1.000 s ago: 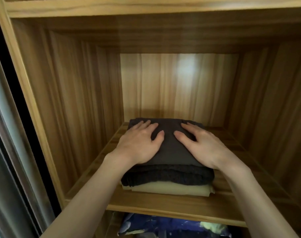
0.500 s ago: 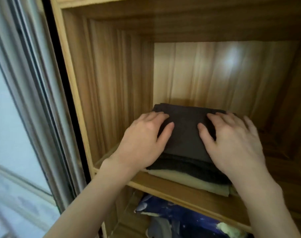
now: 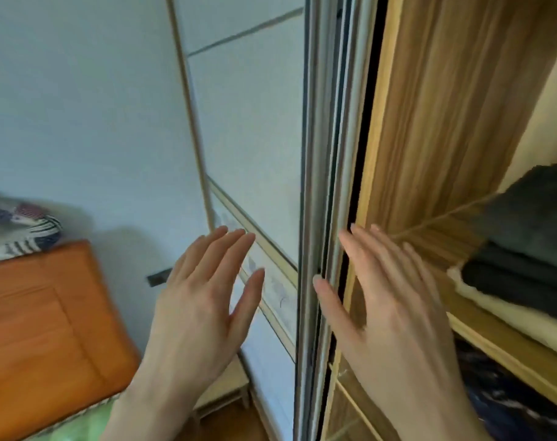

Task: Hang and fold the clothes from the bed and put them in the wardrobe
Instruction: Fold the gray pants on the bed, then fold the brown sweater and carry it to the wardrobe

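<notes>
A stack of folded clothes (image 3: pixel 531 249), dark grey pieces over a cream one, lies on the wooden wardrobe shelf (image 3: pixel 506 348) at the far right. My left hand (image 3: pixel 204 303) hovers with straight fingers in front of the white sliding door (image 3: pixel 254 148). My right hand (image 3: pixel 388 300) is held flat with spread fingers beside the door's metal edge (image 3: pixel 318 186). Both hands hold nothing and are well clear of the stack.
An orange wooden headboard (image 3: pixel 41 332) fills the lower left, with a patterned striped cloth (image 3: pixel 16 230) above it. Dark blue fabric (image 3: pixel 506 402) lies on the shelf below the stack. A small wooden stool (image 3: pixel 226 386) stands by the door.
Both hands have lifted off the folded stack and drawn back out of the wardrobe. The view has swung left toward the sliding door and the headboard.
</notes>
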A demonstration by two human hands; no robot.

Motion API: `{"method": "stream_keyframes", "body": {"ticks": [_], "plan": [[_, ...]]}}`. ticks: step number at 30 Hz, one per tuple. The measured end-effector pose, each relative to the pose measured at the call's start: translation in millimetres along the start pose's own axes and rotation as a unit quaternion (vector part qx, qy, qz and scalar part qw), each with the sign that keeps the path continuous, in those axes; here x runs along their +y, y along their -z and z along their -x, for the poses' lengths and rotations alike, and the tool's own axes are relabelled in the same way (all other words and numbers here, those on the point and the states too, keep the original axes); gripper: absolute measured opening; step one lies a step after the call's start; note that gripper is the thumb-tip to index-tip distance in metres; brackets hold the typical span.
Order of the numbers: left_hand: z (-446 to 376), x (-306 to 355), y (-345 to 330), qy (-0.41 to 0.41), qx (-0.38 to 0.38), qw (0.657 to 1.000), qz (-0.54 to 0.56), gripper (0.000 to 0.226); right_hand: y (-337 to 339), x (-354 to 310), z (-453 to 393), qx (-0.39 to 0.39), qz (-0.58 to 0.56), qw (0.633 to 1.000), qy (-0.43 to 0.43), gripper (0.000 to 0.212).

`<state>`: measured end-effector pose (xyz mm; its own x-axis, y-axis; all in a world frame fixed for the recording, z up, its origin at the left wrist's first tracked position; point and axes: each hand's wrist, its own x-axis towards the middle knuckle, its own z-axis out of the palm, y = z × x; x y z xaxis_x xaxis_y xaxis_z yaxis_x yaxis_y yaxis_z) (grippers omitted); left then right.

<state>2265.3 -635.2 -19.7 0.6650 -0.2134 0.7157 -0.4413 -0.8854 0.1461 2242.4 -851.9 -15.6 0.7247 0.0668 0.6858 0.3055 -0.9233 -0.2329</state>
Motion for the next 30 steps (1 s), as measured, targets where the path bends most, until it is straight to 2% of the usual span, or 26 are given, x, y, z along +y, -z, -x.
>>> {"method": "stream_keyframes", "body": {"ticks": [7, 17, 25, 30], "plan": [[63, -94, 51, 0.137, 0.018, 0.984, -0.108, 0.046, -82, -93, -17, -0.067, -0.045, 0.991, 0.104, 0.069], [147, -190, 116, 0.285, 0.055, 0.930, -0.224, 0.049, -179, -233, -33, -0.126, -0.123, 0.955, 0.240, 0.073], [222, -222, 165, 0.412, 0.083, 0.857, -0.297, 0.052, -223, -342, -9, -0.175, -0.216, 0.900, 0.336, 0.073], [278, -233, 191, 0.489, 0.105, 0.794, -0.346, 0.053, -241, -408, 13, -0.201, -0.275, 0.850, 0.402, 0.073]]}}
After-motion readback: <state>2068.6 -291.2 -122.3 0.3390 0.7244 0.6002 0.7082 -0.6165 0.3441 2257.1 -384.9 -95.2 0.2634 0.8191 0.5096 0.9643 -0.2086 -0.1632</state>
